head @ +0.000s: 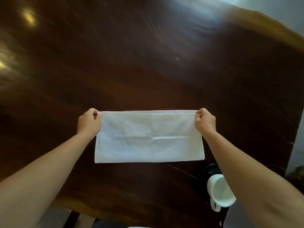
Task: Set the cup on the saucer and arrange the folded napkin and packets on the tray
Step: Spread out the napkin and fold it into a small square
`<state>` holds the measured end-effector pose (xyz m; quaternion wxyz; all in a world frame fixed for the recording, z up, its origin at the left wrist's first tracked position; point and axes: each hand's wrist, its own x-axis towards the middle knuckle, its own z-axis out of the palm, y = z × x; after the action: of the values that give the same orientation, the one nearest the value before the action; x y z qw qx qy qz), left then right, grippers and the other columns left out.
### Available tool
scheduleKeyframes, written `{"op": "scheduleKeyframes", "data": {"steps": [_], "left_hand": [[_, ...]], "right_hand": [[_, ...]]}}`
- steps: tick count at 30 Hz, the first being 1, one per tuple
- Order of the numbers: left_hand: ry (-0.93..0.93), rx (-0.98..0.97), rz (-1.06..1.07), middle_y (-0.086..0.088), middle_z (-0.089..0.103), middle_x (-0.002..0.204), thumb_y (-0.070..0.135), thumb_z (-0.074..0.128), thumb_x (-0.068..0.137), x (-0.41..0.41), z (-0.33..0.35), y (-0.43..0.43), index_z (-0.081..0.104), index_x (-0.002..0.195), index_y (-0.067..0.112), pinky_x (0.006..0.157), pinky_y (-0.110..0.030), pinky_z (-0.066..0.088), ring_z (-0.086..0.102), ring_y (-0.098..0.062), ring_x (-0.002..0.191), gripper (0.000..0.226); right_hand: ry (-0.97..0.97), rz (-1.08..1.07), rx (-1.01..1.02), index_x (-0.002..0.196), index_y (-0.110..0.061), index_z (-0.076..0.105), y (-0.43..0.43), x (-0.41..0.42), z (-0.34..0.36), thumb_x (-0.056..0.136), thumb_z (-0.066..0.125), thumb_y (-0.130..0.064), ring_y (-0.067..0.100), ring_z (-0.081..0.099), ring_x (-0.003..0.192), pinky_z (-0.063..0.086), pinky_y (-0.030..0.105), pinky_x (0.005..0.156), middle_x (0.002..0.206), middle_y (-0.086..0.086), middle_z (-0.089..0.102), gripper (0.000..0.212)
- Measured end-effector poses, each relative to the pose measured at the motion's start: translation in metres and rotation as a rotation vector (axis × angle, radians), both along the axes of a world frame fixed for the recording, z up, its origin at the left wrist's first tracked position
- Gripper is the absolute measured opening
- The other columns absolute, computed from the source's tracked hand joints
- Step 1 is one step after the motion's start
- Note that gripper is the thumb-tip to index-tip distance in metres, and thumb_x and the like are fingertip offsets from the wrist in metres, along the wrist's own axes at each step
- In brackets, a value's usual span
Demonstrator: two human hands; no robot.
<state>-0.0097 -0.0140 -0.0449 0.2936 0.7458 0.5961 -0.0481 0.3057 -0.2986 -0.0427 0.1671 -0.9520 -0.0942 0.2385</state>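
Pinched: left hand (88, 122) and right hand (205, 121) each clamp a far corner of white folded cloth napkin (149, 137); white ceramic cup (220, 193) near napkin's right side.

Worktop (148, 63): dark reddish-brown wood, glossy, grain running in long streaks; fills nearly the whole view. Warm yellow light glare (28, 18) at upper left, a second at the left edge; a paler, cooler sheen toward top centre-right. Far right edge of the slab is lighter brown and irregular. Beyond it, a pale grey wall or floor (294, 12); which one, cannot tell. Pale floor strip (54, 217) at bottom left.
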Motion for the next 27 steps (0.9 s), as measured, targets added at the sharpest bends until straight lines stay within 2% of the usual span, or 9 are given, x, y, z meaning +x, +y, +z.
{"op": "scheduleKeyframes", "data": {"steps": [4, 8, 13, 16, 21, 23, 25, 27], "left_hand": [[-0.009, 0.024, 0.026, 0.001, 0.06, 0.079, 0.036, 0.048, 0.103, 0.002, -0.005, -0.001, 0.058, 0.093, 0.018, 0.05, -0.027, 0.037, 0.054, -0.013, 0.066, 0.023], [-0.014, 0.069, 0.018, 0.002, 0.058, 0.08, 0.034, 0.048, 0.104, 0.004, -0.006, -0.006, 0.057, 0.094, 0.017, 0.051, -0.025, 0.033, 0.053, -0.016, 0.071, 0.022], [-0.052, 0.09, -0.009, -0.002, 0.06, 0.081, 0.03, 0.05, 0.103, 0.0, -0.006, -0.012, 0.058, 0.092, 0.013, 0.052, -0.026, 0.034, 0.056, -0.02, 0.074, 0.022], [-0.047, 0.088, -0.009, -0.002, 0.061, 0.083, 0.03, 0.054, 0.101, 0.001, -0.005, -0.011, 0.058, 0.093, 0.014, 0.054, -0.027, 0.034, 0.056, -0.02, 0.076, 0.019], [-0.07, 0.049, 0.015, -0.001, 0.061, 0.085, 0.027, 0.063, 0.096, -0.001, -0.008, -0.013, 0.057, 0.091, 0.017, 0.058, -0.028, 0.039, 0.057, -0.02, 0.076, 0.012], [-0.084, 0.04, 0.044, 0.003, 0.06, 0.081, 0.029, 0.065, 0.095, -0.003, -0.007, -0.014, 0.057, 0.092, 0.019, 0.055, -0.026, 0.038, 0.056, -0.014, 0.07, 0.013], [-0.078, 0.019, 0.09, 0.008, 0.06, 0.076, 0.036, 0.066, 0.093, -0.006, -0.005, -0.017, 0.058, 0.092, 0.021, 0.053, -0.024, 0.038, 0.054, -0.006, 0.068, 0.017], [-0.04, -0.008, 0.108, 0.009, 0.061, 0.074, 0.043, 0.067, 0.091, -0.014, -0.003, -0.022, 0.058, 0.091, 0.022, 0.053, -0.026, 0.041, 0.056, -0.006, 0.069, 0.022]], "right_hand": [[0.001, -0.063, 0.026, 0.094, -0.023, 0.051, 0.001, 0.005, -0.009, 0.102, 0.049, -0.027, 0.014, 0.056, 0.076, 0.046, 0.034, 0.066, 0.089, -0.002, 0.056, 0.009], [0.012, -0.093, -0.005, 0.095, -0.019, 0.05, 0.002, 0.008, -0.013, 0.103, 0.048, -0.031, 0.01, 0.049, 0.069, 0.042, 0.034, 0.065, 0.085, -0.002, 0.051, 0.014], [0.013, -0.145, -0.035, 0.098, -0.016, 0.049, 0.007, 0.006, -0.013, 0.103, 0.046, -0.033, 0.023, 0.055, 0.081, 0.043, 0.037, 0.069, 0.086, 0.001, 0.051, 0.018], [0.009, -0.198, -0.018, 0.098, -0.015, 0.049, 0.01, 0.005, -0.013, 0.103, 0.048, -0.034, 0.023, 0.057, 0.082, 0.047, 0.038, 0.069, 0.086, 0.001, 0.052, 0.02], [-0.058, -0.275, 0.092, 0.095, -0.018, 0.051, 0.006, 0.005, -0.01, 0.102, 0.051, -0.036, 0.013, 0.056, 0.072, 0.045, 0.03, 0.062, 0.079, -0.005, 0.052, 0.02], [-0.106, -0.26, 0.143, 0.095, -0.02, 0.051, 0.005, 0.006, -0.009, 0.102, 0.053, -0.036, 0.011, 0.057, 0.072, 0.043, 0.025, 0.059, 0.078, -0.008, 0.052, 0.017], [-0.114, -0.23, 0.145, 0.099, -0.021, 0.051, 0.004, 0.007, -0.006, 0.101, 0.055, -0.034, 0.014, 0.06, 0.079, 0.044, 0.024, 0.061, 0.084, -0.006, 0.056, 0.014], [-0.095, -0.215, 0.103, 0.109, -0.018, 0.054, 0.003, 0.01, -0.002, 0.098, 0.06, -0.034, 0.019, 0.061, 0.09, 0.048, 0.029, 0.069, 0.1, 0.002, 0.06, 0.02]]}}
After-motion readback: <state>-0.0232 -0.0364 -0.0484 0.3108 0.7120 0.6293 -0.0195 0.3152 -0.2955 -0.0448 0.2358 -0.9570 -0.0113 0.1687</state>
